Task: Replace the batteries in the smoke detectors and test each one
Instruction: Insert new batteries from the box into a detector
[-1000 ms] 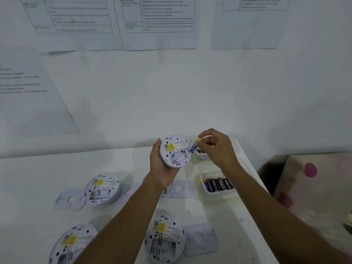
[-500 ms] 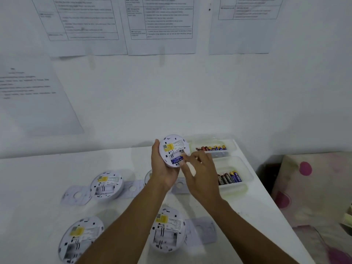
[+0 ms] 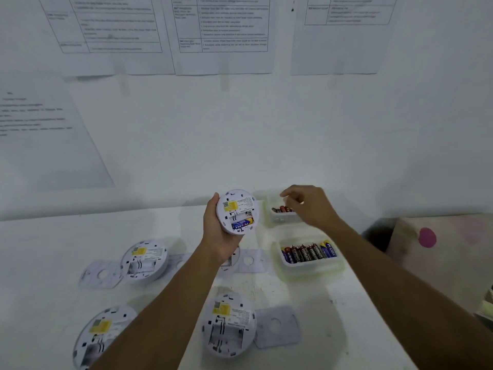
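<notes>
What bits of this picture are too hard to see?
Head view:
Wall papers: print too small and blurry.
Far battery tub: right hand covers part of it.
Right hand: motion-blurred, any battery unclear.
One detector: mostly behind left forearm.
Bottom-left detector: cut by frame edge.

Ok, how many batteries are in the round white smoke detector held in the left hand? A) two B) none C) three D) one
D: one blue-and-yellow battery lies in the lower slot of the round white smoke detector that the left hand grips; the slot above is empty.
</notes>
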